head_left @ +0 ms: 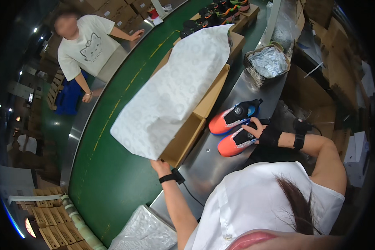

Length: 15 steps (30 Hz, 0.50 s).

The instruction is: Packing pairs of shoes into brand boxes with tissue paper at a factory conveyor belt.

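Note:
A large white patterned sheet of wrapping paper lies across an open brown cardboard shoe box. At the box's near corner my left hand is closed on the paper's lower edge, its fingertips partly hidden. To the right, a pair of orange, black and blue shoes stands side by side on the metal ledge. My right hand has its fingers around the opening of the nearer shoe. The farther shoe, with a round dial on top, stands beside it, its toe pointing left.
A green conveyor belt runs past the metal ledge. Beyond are boxes with dark shoes and a basket of small packets. A stack of plastic-wrapped paper lies near me. Across the belt stands another person.

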Available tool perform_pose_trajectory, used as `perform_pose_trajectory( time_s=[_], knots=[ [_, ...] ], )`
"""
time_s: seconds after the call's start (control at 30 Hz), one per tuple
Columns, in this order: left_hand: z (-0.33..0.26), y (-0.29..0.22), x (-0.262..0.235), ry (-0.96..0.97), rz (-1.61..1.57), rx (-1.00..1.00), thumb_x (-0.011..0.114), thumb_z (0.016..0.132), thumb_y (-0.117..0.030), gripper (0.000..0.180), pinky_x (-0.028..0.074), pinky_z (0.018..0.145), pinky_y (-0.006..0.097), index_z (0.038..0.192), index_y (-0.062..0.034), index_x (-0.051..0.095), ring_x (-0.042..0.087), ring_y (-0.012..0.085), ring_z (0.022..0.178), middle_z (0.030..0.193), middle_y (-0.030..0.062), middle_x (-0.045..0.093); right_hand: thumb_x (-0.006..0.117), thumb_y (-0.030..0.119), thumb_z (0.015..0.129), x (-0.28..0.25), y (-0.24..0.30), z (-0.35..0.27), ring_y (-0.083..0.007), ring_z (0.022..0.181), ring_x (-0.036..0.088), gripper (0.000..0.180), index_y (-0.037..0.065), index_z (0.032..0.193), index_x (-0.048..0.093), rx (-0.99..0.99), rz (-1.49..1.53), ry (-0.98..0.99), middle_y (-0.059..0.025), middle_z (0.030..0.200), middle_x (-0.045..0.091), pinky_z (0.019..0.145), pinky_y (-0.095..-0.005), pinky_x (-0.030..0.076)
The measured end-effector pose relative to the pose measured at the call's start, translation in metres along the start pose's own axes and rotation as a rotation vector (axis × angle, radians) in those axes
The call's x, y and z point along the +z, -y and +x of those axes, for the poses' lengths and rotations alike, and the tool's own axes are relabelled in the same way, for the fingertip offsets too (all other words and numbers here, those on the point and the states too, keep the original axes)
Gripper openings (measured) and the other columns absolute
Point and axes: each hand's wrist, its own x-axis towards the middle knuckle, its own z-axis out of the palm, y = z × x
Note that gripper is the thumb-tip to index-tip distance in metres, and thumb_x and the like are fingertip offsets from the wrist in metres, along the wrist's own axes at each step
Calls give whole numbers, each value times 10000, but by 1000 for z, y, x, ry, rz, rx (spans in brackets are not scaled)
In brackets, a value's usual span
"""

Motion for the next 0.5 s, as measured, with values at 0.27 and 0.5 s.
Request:
perform_pose_trajectory(
  time_s=[0.27,0.5],
  knots=[
    [-43,10,24,-101,65,74,326,912,-221,279,463,726,366,1135,-68,397,514,247,932,1058,114,496,777,328,525,-47,48,88,-202,982,491,781,75,1179,433,-566,783,-216,-116,1038,518,847,-330,388],
    [-69,-8,0,-342,367,254,314,904,-186,273,463,546,305,1081,-22,441,527,191,746,928,85,480,720,249,650,-71,160,230,-49,441,375,320,48,816,534,128,1457,159,35,540,411,414,-186,304]
  ],
)
